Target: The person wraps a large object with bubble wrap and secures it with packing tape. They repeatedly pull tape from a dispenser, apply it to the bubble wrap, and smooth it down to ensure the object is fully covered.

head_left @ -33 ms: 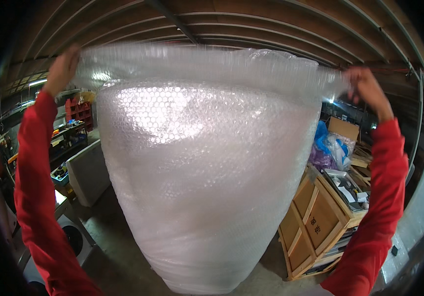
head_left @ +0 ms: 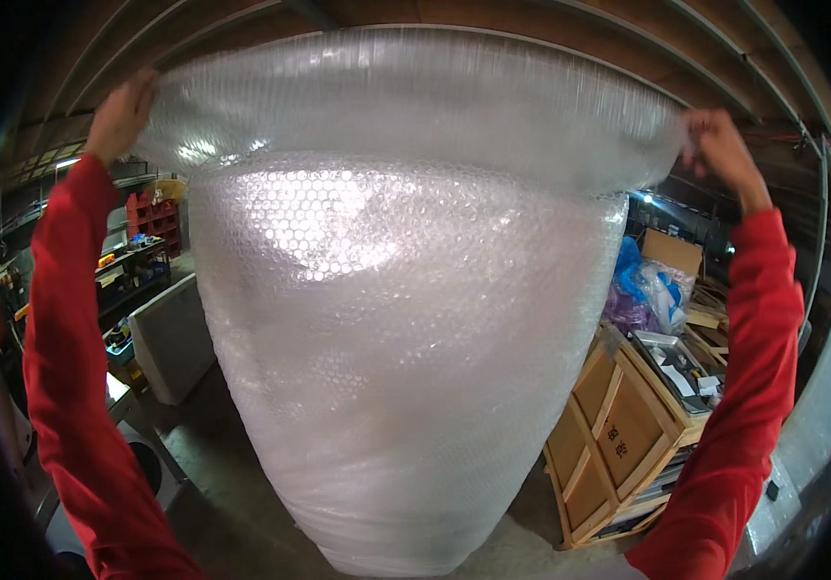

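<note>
In front of me stands a tall object (head_left: 396,319) wrapped all round in clear bubble wrap; what is inside does not show. Across its upper part stretches a broad sheet of bubble wrap (head_left: 415,106), held up between my raised arms. My left hand (head_left: 124,118) grips the sheet's left end, fingers closed. At the right end my right hand (head_left: 720,150) pinches the sheet's other edge, slightly smeared by motion. The sheet overlaps the top of the wrapped object and hides it.
A wooden crate (head_left: 614,435) with loose items on top stands at the right. Behind it are blue and purple plastic bags (head_left: 647,285) and an open cardboard box (head_left: 672,253). At the left, a pale panel (head_left: 174,338) leans near cluttered shelves and red bins (head_left: 153,222).
The bubble wrap sheet has billowed upward and now spans a taller band over the top. My left hand has risen slightly; both hands still hold the sheet.
</note>
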Demonstrator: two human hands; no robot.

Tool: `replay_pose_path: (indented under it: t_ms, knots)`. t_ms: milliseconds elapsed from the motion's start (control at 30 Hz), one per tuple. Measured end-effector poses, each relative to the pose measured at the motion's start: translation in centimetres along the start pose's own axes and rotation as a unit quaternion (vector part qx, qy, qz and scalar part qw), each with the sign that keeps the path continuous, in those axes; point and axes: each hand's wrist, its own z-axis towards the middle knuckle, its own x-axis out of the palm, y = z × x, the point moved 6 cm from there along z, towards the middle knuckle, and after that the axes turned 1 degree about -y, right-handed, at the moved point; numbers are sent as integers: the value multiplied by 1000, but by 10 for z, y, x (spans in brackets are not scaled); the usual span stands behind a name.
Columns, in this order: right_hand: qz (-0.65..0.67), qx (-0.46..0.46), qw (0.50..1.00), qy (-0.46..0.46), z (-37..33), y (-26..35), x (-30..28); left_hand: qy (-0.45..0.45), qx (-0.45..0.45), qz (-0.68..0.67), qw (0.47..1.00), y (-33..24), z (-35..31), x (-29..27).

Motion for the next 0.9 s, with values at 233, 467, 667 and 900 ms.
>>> replay_pose_path:
  t_ms: [233, 467, 667, 900]
  knots:
    - [-22, -161, 952, -258, -13, -48, -39, -200, -12, 49, 979, 48, -12, -12]
    - [24, -144, 971, -187, -132, -93, 27, -48, 3, -37, 998, -48, -117, -37]
    - [-1, -125, 981, -147, -154, -105, 71, -7, 81, -57, 995, -93, -143, -49]
    - [14, -110, 970, -215, -161, -121, 65, 2, 44, -77, 996, -78, -181, -35]
